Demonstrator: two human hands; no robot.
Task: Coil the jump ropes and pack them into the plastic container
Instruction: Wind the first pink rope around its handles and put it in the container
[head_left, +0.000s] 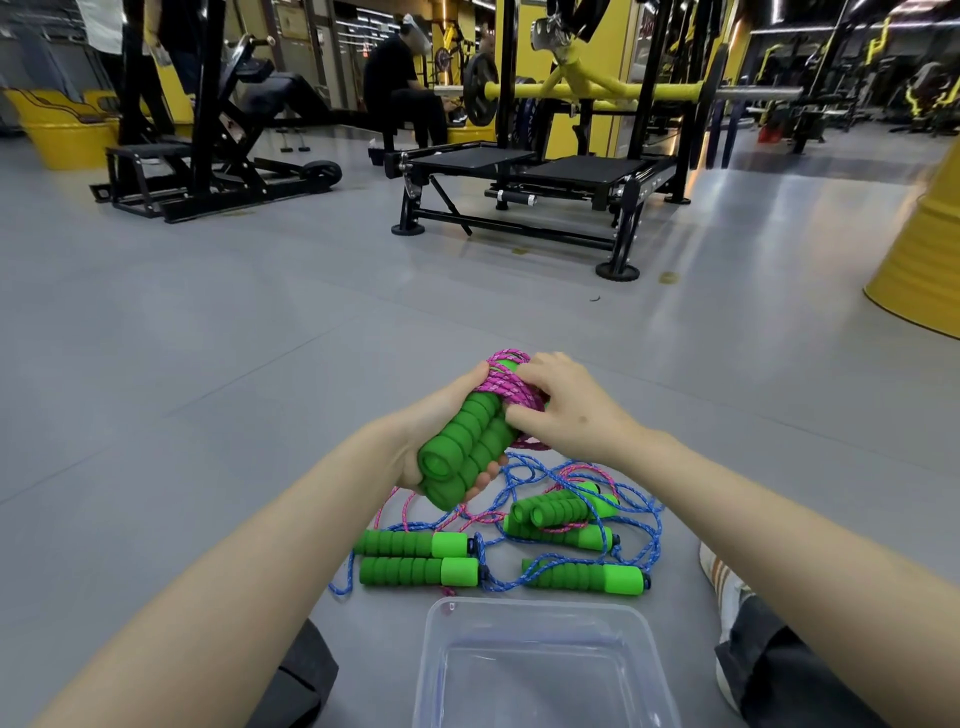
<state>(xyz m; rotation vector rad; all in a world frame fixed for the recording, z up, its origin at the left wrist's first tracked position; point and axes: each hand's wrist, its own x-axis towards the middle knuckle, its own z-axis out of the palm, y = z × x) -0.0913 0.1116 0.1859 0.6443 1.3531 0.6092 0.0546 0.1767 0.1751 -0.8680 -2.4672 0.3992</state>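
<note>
— Head view first: what is each hand doing?

— The left grip (431, 415) is clamped round a pair of green ribbed foam handles (467, 441), held side by side. Their butt ends point back towards the person, and fingertips show beneath the lower handle.

— And the other one?

— The right grip (566, 405) sits just right of the left one, on the same bundle. Its fingers curl over the pink braided rope (506, 384), which is wound round the far end of the handles. The thumb presses against the handles' side.

— Where are the other ropes?

— Below both grips and nearer the person, on the grey gym floor (208, 364). There is a loose tangle of blue braided ropes (644, 525) mixed with more pink cord. Several spare green foam handles (415, 543) lie in it, two of them parallel under the left grip.

— The box?

— The clear rectangular plastic container (540, 605) stands nearer still, just this side of the tangle and well below the grips. Every rope in view lies outside it.

— Anything farther off?

— Beyond the grips stands a black-and-yellow weight machine (519, 197). A yellow metal drum (914, 260) is far to the right of the right grip.
</note>
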